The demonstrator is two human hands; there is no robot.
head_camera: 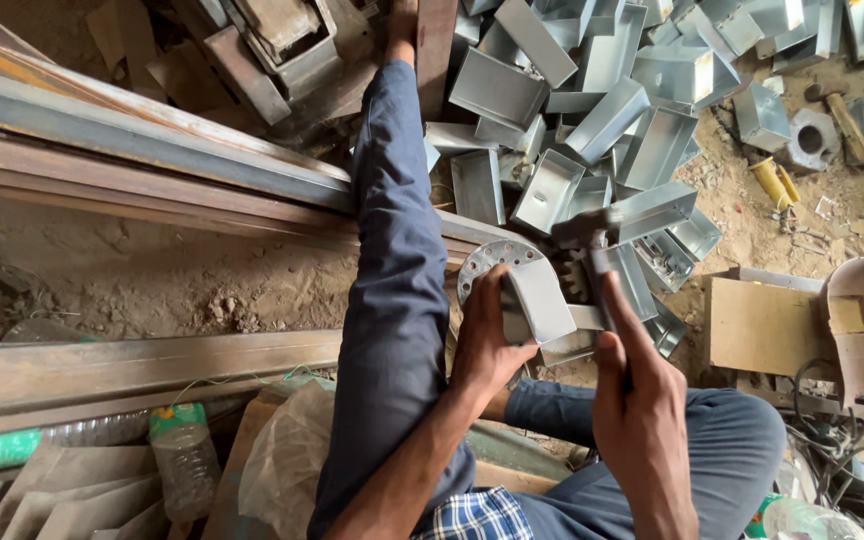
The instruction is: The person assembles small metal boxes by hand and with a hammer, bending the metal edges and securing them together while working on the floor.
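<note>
Head view: left hand (484, 345) fingers gripped bent metal piece (537, 300) at frame centre; right hand (632, 385) fingers closed around hammer (592, 240), mid-shaping; next strike likely needs steady hold.

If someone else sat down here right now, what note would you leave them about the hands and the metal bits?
Left hand: grips a bent grey metal box, pressed on a round holed plate.
Right hand: holds a hammer, its head just above the box.
Things: a big pile of boxes lies ahead on the dirt floor; long steel beams run to the left; a plastic bottle lies near the left leg.
Done: many boxes look already shaped.
Left: the box in hand sits under the hammer; I cannot tell how finished it is.
</note>
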